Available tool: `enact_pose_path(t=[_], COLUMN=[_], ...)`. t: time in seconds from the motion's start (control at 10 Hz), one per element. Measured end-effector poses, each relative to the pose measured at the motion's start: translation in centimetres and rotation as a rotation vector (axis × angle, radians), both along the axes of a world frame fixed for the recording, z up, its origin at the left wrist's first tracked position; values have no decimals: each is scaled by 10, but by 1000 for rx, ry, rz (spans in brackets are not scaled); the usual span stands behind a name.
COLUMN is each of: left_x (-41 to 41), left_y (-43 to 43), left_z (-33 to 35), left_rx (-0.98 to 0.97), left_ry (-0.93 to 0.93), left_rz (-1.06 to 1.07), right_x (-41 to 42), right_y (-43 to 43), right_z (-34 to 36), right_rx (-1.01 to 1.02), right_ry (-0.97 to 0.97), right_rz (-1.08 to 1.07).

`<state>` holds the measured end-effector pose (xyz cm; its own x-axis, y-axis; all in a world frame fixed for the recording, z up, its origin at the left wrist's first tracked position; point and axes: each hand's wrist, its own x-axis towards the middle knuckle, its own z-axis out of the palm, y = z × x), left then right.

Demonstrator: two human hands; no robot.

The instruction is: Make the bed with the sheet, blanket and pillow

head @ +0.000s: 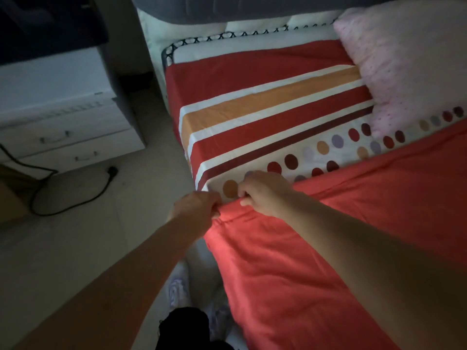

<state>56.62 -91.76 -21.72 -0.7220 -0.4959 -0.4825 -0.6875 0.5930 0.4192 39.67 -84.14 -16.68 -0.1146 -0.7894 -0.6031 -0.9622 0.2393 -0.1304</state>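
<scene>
a: from my desk i see both hands low at the near side of the bed. what are they on?

b: the left hand (199, 207) has its fingers curled round the top corner of the coral-red quilted blanket (341, 236), right at the mattress edge. the right hand (262, 193) is just beside it, fingers and thumb pinching the same top hem.

a: and where does the blanket lie?

b: it's spread over the near part of the bed, its top edge running across the red, orange and white striped sheet with coloured dots (265, 109) — the sheet shows bare above it. i see the pale pink speckled pillow (409, 66) at the far right, resting on the sheet near the grey padded headboard (227, 6).

a: anything off the bed?

b: a white drawer unit (63, 117) to the left, and a black cable (111, 173) looped on the pale floor (88, 248) — the room is dim.
</scene>
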Motion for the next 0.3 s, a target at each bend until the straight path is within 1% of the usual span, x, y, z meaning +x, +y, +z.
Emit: enact_pose_path(t=[0.1,0.2,0.3], left_x=[5,1,-7], left_y=[-5,5,17], left_z=[-2,1,6], left_rx=[-23,-49,-96], left_ry=[-11,-9,131], left_rz=[49,49,-36], right_x=[11,10,1], right_y=[-4,1,15], right_z=[-5,-9,-13], right_rx=[-73,-98,-200], right_ry=[66,71,46], right_rz=[23,-10,-78])
